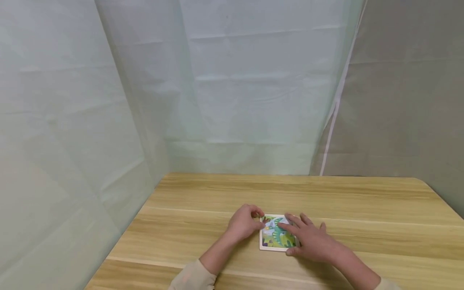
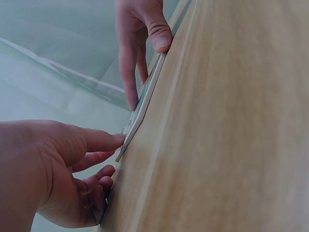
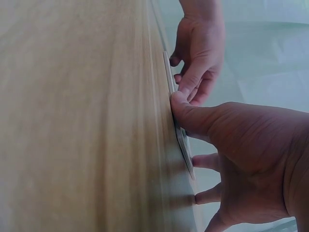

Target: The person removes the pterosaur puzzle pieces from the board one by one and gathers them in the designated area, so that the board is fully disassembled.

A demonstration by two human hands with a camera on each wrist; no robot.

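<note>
A small square jigsaw puzzle (image 1: 277, 237) with a green dinosaur picture lies flat on the wooden table, inside a pale wooden border. My left hand (image 1: 243, 222) is at its left side, thumb on the border and index finger bent to the far left corner; the other fingers curl beneath the palm in the left wrist view. Over the right part spreads my right hand (image 1: 312, 241), its fingers fairly straight. One fingertip touches the picture and the thumb rests by the near right corner. The right hand (image 3: 251, 154) hides the puzzle's right edge.
The wood-grain table (image 1: 181, 225) reaches from the sleeves back to pale hanging sheets (image 1: 253, 100). A darker sheet (image 1: 398, 100) hangs at the right, with a white strip along its edge.
</note>
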